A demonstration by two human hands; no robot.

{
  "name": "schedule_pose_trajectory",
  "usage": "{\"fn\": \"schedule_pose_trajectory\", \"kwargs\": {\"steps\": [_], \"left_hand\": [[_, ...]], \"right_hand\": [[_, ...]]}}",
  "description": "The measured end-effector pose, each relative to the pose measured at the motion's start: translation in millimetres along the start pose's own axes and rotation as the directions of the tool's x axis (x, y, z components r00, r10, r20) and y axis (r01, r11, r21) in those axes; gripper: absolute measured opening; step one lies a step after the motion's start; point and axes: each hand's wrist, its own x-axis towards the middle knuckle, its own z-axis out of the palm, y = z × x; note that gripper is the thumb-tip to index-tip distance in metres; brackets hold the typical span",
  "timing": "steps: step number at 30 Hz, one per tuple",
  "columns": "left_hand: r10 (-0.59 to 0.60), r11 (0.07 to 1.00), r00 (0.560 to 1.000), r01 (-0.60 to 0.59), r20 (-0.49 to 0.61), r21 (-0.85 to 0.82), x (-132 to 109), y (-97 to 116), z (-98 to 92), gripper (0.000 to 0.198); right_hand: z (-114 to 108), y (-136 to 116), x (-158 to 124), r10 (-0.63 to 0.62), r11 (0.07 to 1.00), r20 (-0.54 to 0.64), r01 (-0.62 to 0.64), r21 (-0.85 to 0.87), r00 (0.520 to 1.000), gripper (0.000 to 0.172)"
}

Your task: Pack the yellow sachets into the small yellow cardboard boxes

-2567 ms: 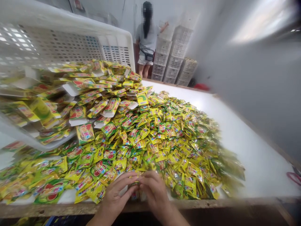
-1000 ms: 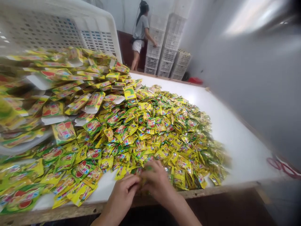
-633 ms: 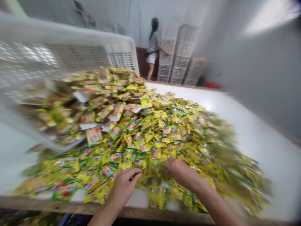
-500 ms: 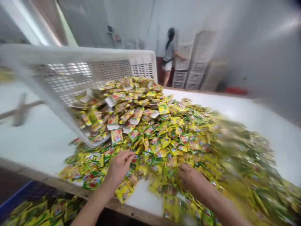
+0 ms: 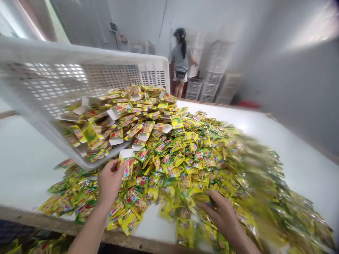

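Left hand [image 5: 108,180], 8 o'clock: fingers closed on the edge of one carton [image 5: 129,166], its lettering too small for me to read. Right hand [image 5: 222,213], 5 o'clock: half open over blurred sachets [image 5: 184,231]; I cannot tell whether it grips one. White basket [image 5: 159,60], 10 o'clock: tipped, cut off at left, containing loose cartons [image 5: 91,135].
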Motion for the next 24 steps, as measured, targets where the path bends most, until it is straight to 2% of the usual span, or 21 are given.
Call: {"fn": "schedule_pose_trajectory", "kwargs": {"steps": [2,4,5,6,8,11,14,17,20,24], "left_hand": [[-0.030,0.999,0.998,0.031,0.059,-0.015,-52,3,6.4,0.045],[-0.073,0.992,0.971,0.093,0.226,-0.080,-101,9,18.0,0.042],[-0.091,0.983,0.945,0.136,0.314,-0.124,-122,13,25.2,0.040],[-0.107,0.968,0.915,0.186,0.388,-0.170,-138,17,32.5,0.039],[-0.133,0.922,0.867,0.287,0.481,-0.261,-158,24,45.3,0.037],[-0.162,0.842,0.820,0.405,0.549,-0.357,-165,29,54.4,0.033],[-0.167,0.802,0.796,0.453,0.582,-0.390,-163,24,51.8,0.032],[-0.128,0.783,0.782,0.457,0.610,-0.422,-164,16,45.8,0.032],[-0.056,0.779,0.745,0.449,0.665,-0.437,-167,12,41.6,0.029],[-0.052,0.803,0.735,0.433,0.676,-0.409,-168,15,39.4,0.023]], "right_hand": [[11,-28,10,0.038,0.985,-0.166,-0.009,0.171,0.985,0.017],[26,-54,21,0.006,0.946,-0.242,0.073,0.316,0.970,0.016],[35,-63,25,-0.035,0.936,-0.277,0.128,0.327,0.960,0.015],[43,-68,27,-0.118,0.931,-0.270,0.201,0.304,0.956,0.012],[55,-69,28,-0.263,0.925,-0.185,0.302,0.229,0.947,0.010],[62,-59,21,-0.326,0.934,-0.050,0.330,0.134,0.944,0.015],[58,-58,14,-0.352,0.932,0.033,0.348,0.097,0.935,0.014],[57,-67,12,-0.378,0.922,0.016,0.375,0.101,0.926,0.017],[61,-71,11,-0.337,0.931,-0.033,0.338,0.135,0.941,0.018],[62,-65,8,-0.286,0.958,0.092,0.283,0.040,0.954,0.013]]}}
